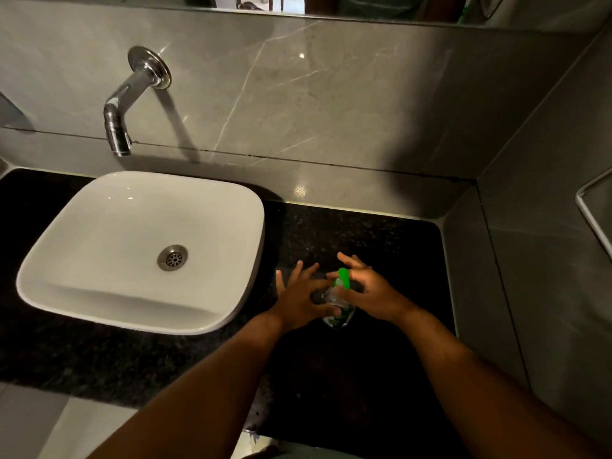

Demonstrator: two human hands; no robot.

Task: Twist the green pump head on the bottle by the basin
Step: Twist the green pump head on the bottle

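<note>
Counter open beyond | left hand steadies bottle | right hand seemingly grips pump head

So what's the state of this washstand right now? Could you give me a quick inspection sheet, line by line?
Surface: dark speckled stone counter, with a white basin sitting on top at its left.
Job's things: clear bottle standing on the counter right of the basin; green pump head on top.
Clutter: nothing seen.
Hands: left hand on the bottle's side, fingers spread; right hand at the pump head, fingers curled around it.
Cables: nothing seen.
Surroundings: chrome wall tap above the basin, grey marble-look wall tiles, mirror edge along the top, a metal-rimmed fixture on the right wall.
</note>
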